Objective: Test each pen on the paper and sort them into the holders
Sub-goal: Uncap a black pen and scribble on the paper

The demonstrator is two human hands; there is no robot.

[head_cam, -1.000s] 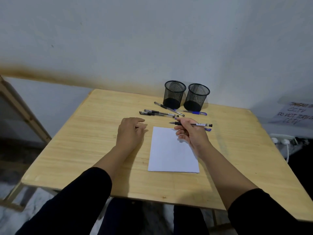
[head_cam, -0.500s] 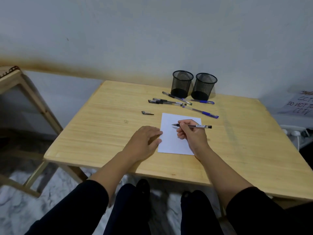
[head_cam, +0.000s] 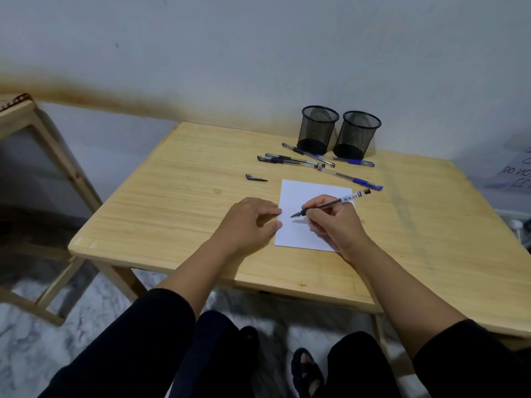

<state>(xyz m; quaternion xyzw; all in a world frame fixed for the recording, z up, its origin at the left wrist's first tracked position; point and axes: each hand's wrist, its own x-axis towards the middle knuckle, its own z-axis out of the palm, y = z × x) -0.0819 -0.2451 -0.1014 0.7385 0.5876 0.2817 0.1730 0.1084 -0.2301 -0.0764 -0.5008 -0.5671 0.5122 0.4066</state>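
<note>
A white sheet of paper (head_cam: 301,196) lies on the wooden table (head_cam: 178,202). My right hand (head_cam: 336,222) grips an uncapped black pen (head_cam: 330,203), its tip just above the sheet. My left hand (head_cam: 247,222) rests at the paper's left edge with loosely curled fingers, the fingertips touching the sheet. A black pen cap (head_cam: 255,178) lies left of the paper. Several capped pens (head_cam: 290,160), black and blue, lie beyond the sheet, one blue pen (head_cam: 352,180) nearest it. Two black mesh holders (head_cam: 318,129) (head_cam: 357,135) stand empty at the back.
A wooden frame (head_cam: 37,133) stands to the left of the table. A handwritten notice (head_cam: 514,173) lies at the far right. The wall runs just behind the holders. My legs show below the table's near edge.
The pen's tip has swung down toward the paper, the barrel now tilted. My left hand has moved to the sheet's left edge; one second ago it was farther back, where the cap now lies.
</note>
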